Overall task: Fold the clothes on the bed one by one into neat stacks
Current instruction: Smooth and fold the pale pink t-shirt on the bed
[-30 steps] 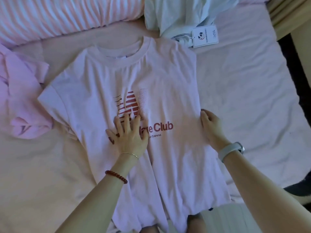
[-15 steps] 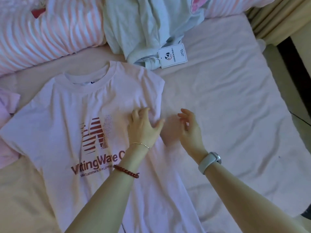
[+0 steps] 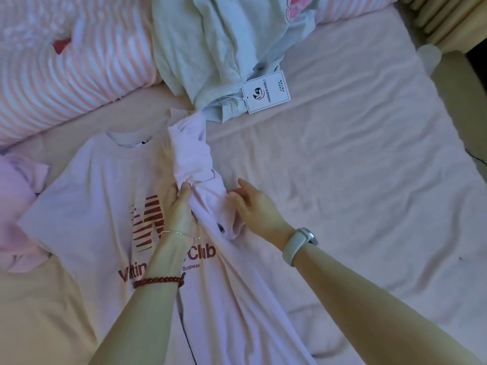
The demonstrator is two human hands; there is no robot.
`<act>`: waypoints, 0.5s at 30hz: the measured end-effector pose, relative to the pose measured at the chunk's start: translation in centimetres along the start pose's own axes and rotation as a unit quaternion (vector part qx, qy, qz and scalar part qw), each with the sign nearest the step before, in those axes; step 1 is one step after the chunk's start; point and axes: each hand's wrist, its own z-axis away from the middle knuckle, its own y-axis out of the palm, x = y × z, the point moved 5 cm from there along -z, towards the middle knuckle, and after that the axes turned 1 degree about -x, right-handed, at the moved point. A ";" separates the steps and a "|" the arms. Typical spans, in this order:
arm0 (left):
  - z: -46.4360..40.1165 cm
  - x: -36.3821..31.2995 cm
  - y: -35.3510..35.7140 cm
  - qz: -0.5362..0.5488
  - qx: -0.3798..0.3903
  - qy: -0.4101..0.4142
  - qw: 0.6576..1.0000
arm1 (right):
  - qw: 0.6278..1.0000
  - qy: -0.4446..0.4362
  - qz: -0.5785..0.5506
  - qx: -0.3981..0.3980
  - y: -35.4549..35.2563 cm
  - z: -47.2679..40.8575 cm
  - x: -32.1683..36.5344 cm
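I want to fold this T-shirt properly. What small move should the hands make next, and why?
Probably lay the gathered sleeve flat across the T-shirt front. The left hand grips a bunched fold of the sleeve side, lifted and twisted above the print, while the right hand touches the cloth beside it with loose fingers. The fold is not yet flat, so smoothing it seems the next step.

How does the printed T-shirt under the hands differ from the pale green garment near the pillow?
The printed T-shirt is pale pink with red lettering and lies mostly spread flat; the pale green garment is heaped and crumpled.
The left hand grips the T-shirt's bunched sleeve, while no hand touches the green garment.
A hang tag lies at the green garment; none shows on the T-shirt.
Both lie on the bed.
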 end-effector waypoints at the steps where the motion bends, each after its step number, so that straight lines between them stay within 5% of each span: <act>1: -0.1 -0.1 0.0 0.007 0.013 0.007 1.000 | 0.999 0.014 0.005 0.030 0.8 -0.1 0.2; 5: 0.1 -0.3 -0.1 0.025 0.024 0.025 0.999 | 1.000 0.019 0.006 0.022 1.2 0.6 1.3; 7: 0.4 -0.9 0.2 0.008 0.017 0.064 0.998 | 0.990 -0.077 0.048 -0.107 -1.4 1.7 2.8; 10: 1.0 -1.7 2.5 -0.060 0.045 0.114 0.991 | 0.876 -0.257 0.228 -0.338 -7.2 4.1 5.0; 12: 1.0 -2.0 4.3 -0.157 0.030 0.116 0.980 | 0.806 -0.287 0.327 -0.401 -10.5 5.3 4.3; 15: 1.2 -3.7 5.8 -0.300 -0.057 0.170 0.937 | 0.806 -0.184 0.393 -0.403 -14.4 6.1 0.4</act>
